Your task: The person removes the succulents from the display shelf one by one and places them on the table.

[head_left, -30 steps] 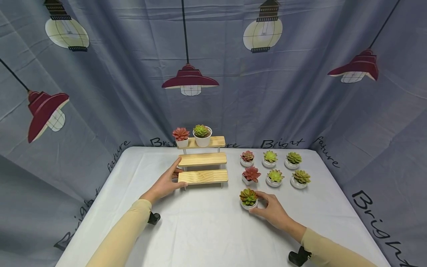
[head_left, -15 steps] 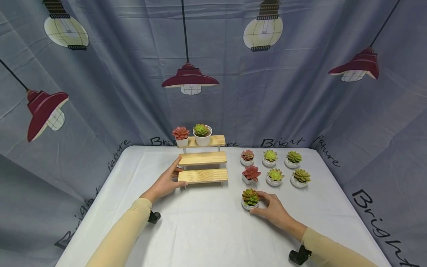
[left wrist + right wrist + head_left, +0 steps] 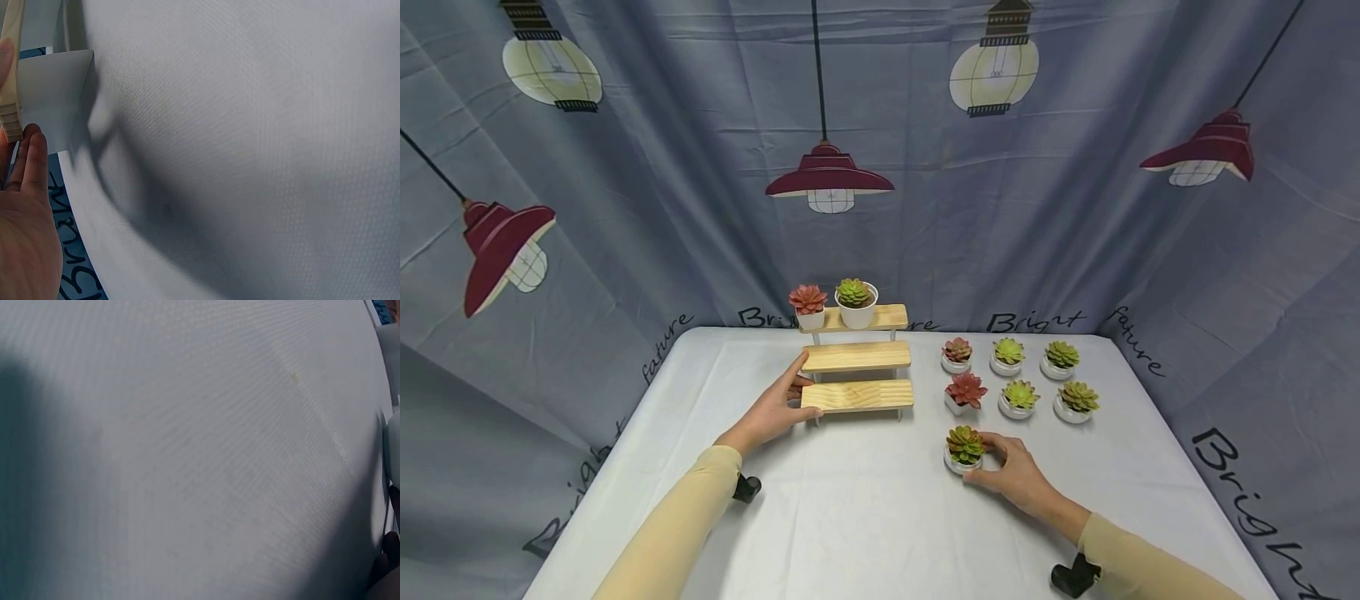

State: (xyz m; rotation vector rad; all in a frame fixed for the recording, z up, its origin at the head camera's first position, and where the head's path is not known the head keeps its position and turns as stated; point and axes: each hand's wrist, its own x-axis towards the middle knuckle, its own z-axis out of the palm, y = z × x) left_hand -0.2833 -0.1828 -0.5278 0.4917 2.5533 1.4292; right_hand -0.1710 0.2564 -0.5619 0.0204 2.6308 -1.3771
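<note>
My left hand [image 3: 771, 417] holds the left end of a three-step wooden display stand [image 3: 857, 397], its thumb at the lowest board. In the left wrist view, the board's end [image 3: 10, 103] lies between thumb and fingers. A red succulent [image 3: 810, 305] and a green succulent in a white pot [image 3: 857, 314] stand on the top step. Right of the stand, my right hand [image 3: 1017, 477] pinches a white-potted green succulent with reddish tips [image 3: 964, 450], upright at the table surface. Only a dark bit of the right fingers [image 3: 390, 550] shows in the right wrist view.
Several small potted succulents stand in two rows behind my right hand, among them a red one [image 3: 964, 392], a light green one [image 3: 1018, 398] and a green one [image 3: 1077, 402]. A white cloth [image 3: 850, 517] covers the table. A grey printed curtain [image 3: 910, 242] hangs behind.
The succulent in my right hand has shifted slightly to the right, with the hand moving along a little. My left hand and the stand have stayed in place.
</note>
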